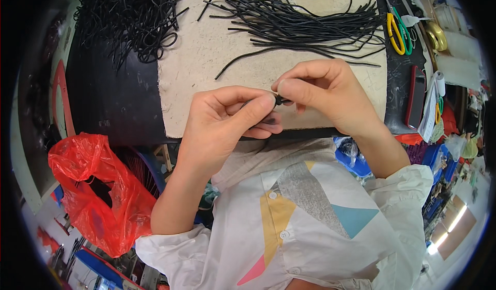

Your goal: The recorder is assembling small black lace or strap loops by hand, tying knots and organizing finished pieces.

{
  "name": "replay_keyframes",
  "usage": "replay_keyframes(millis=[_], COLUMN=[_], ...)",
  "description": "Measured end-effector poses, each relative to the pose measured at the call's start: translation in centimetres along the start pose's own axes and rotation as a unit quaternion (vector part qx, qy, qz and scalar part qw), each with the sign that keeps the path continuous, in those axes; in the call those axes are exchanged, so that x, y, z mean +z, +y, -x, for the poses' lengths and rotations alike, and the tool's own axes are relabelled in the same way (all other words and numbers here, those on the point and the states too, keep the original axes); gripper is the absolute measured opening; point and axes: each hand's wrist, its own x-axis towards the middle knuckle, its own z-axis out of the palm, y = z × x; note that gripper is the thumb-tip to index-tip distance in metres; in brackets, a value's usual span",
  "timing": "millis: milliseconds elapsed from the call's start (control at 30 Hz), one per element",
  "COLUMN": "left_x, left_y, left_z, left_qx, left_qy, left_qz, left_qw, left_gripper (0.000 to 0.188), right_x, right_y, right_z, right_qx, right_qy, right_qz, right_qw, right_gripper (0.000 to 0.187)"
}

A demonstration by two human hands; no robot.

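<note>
Close together over the near part of the beige board, my two hands work on a short black cord. My left hand pinches it between thumb and forefinger, the other fingers curled beneath. A small dark knot or loop shows between the fingertips. My right hand is closed at the cord's other side, thumb against forefinger; the fingertips hide most of what it grips. Beyond the hands, a loose bundle of black cords lies across the board, one strand curving toward the left.
The beige board rests on a black table. A tangled heap of black cords covers the far left. Yellow-handled scissors, green-handled scissors and a dark phone lie right. A red plastic bag hangs at the near left.
</note>
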Motion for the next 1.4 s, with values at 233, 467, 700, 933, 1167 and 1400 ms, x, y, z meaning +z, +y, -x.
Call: replay_keyframes(millis=[233,467,700,933,1167,1400], left_x=[-0.3,-0.5,-6.3,-2.8,-1.9,-1.5], left_y=[-0.1,0.1,4.2,1.7,0.9,1.6], left_z=[-0.3,0.0,-3.5,-3.6,-5.8,-5.0], left_qx=[-0.042,-0.073,0.456,0.429,0.422,0.407], left_qy=[-0.065,-0.103,0.293,0.186,0.129,0.123], left_qz=[0.019,0.011,-0.496,-0.583,-0.603,-0.487], left_qw=[0.997,0.992,0.678,0.665,0.664,0.763], left_gripper=[0.015,0.013,0.01,0.012,0.009,0.005], right_x=[0.4,0.6,-1.5,-1.3,-1.2,-1.8], right_y=[0.9,0.9,0.9,1.7,1.2,0.2], right_z=[0.3,0.8,-2.9,-6.1,-5.8,-4.8], right_qx=[-0.073,0.028,-0.352,-0.397,-0.39,-0.413], right_qy=[-0.008,-0.06,0.14,0.126,0.125,0.109], right_qz=[0.019,-0.058,0.474,0.62,0.572,0.496], right_qw=[0.997,0.996,0.795,0.665,0.711,0.756], right_gripper=[0.013,0.014,0.013,0.006,0.007,0.012])
